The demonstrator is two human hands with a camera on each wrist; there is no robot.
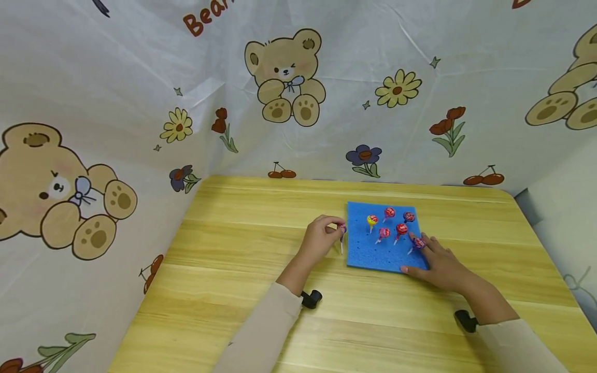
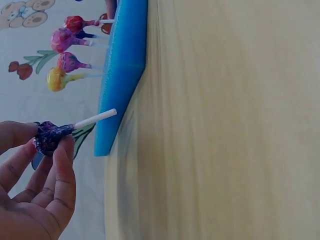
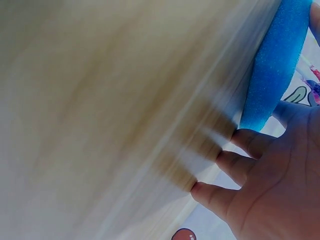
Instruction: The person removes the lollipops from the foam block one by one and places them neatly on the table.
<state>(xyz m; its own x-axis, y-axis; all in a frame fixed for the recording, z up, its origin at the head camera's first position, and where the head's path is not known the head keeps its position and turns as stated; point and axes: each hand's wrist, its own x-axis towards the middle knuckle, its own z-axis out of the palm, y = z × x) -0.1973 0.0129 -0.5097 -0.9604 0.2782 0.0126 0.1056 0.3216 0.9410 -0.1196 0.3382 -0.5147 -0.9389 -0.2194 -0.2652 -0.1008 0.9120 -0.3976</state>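
My left hand (image 1: 321, 237) pinches a dark purple lollipop (image 2: 49, 137) by its wrapped head, just left of the blue foam board (image 1: 361, 254). The lollipop's white stick (image 2: 95, 119) is bare; in the head view it points down. Several wrapped lollipops stand in the board, among them a yellow one (image 1: 371, 220), a pink one (image 1: 384, 233) and a red one (image 1: 401, 230). My right hand (image 1: 440, 265) rests at the board's right side with fingers spread, its thumb at the front edge. A purple lollipop (image 1: 419, 242) stands beside its index finger.
The board lies on a wood-grain table (image 1: 224, 269). Small holes dot its surface. A white cloth (image 1: 210, 72) printed with bears and flowers hangs behind the table and along its left side. Black wrist cameras (image 1: 311, 299) sit at both cuffs.
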